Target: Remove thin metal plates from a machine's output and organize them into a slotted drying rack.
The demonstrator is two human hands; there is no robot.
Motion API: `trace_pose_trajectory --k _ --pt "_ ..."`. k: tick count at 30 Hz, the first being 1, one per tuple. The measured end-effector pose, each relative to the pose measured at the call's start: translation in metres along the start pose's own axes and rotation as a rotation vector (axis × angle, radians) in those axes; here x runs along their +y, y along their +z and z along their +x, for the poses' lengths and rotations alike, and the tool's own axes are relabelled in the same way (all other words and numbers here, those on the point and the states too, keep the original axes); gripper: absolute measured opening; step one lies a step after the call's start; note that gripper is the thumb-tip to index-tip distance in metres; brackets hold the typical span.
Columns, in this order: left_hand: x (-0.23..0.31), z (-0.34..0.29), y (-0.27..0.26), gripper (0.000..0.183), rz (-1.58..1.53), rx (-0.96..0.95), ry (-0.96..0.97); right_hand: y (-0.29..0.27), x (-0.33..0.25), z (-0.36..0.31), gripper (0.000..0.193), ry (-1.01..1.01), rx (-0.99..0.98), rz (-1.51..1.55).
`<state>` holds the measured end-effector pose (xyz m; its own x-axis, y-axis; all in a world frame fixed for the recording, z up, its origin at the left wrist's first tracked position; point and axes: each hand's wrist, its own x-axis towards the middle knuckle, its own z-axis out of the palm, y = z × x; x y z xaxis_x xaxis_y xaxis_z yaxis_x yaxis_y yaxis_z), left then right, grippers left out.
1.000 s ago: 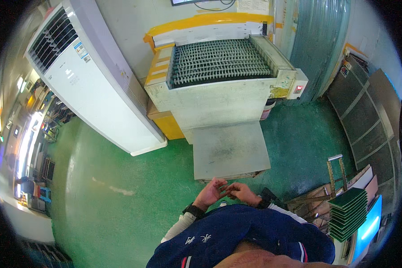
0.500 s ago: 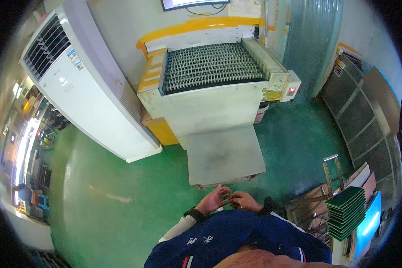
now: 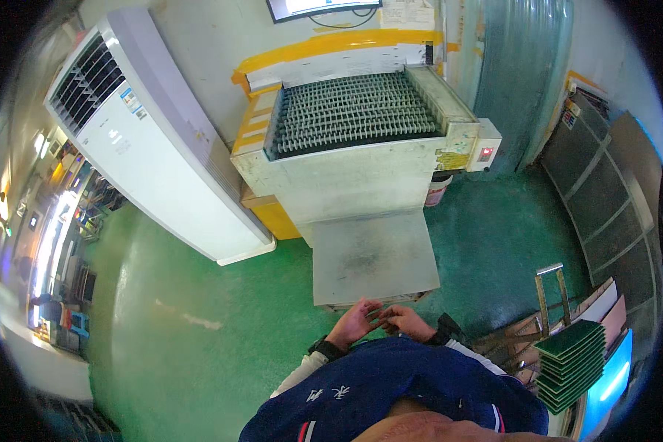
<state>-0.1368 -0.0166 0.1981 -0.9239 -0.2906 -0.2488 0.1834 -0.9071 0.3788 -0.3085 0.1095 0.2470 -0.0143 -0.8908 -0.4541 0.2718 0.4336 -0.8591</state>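
Observation:
Close to my body, my left hand [image 3: 356,324] and my right hand [image 3: 407,325] come together, fingertips nearly meeting. Both hands look open, with loosely bent fingers and nothing visible in them. Whether the fingertips touch is hard to make out. Just beyond the hands lies a low grey flat board [image 3: 376,258]. Behind it stands a pale conveyor machine [image 3: 361,180] whose top carries rows of grey-green rollers [image 3: 357,110]. A small control box [image 3: 485,145] with a red light sits at its right end.
On the left rises a tall white air conditioner [image 3: 162,162]. To my right, a stack of green panels [image 3: 571,365] rests beside a metal-handled trolley [image 3: 555,295] and a blue sheet [image 3: 610,379]. Framed screens [image 3: 600,169] lean at the right wall. A bucket [image 3: 438,191] stands behind the machine's right side.
The view has shifted slightly, so the surroundings sit a little further right. My hands stay together; the right hand's fingers look slightly more extended.

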Motion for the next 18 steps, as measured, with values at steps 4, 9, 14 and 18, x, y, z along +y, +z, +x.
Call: trace_pose_trajectory --k 4,9,14,18 --pt "0.001 0.001 0.012 0.039 -0.024 -0.013 -0.005 -0.011 0.006 0.006 0.015 0.007 -0.018 -0.005" --pt "-0.006 0.002 0.011 0.038 -0.001 0.071 0.007 -0.011 -0.005 0.001 0.016 -0.024 -0.037 -0.143" --pt "-0.006 0.003 0.012 0.040 -0.001 0.054 0.014 -0.016 0.005 0.005 0.018 -0.012 -0.021 -0.043" --pt "-0.007 0.002 0.019 0.042 0.004 0.044 -0.001 -0.019 0.017 0.009 0.018 -0.030 -0.016 -0.074"
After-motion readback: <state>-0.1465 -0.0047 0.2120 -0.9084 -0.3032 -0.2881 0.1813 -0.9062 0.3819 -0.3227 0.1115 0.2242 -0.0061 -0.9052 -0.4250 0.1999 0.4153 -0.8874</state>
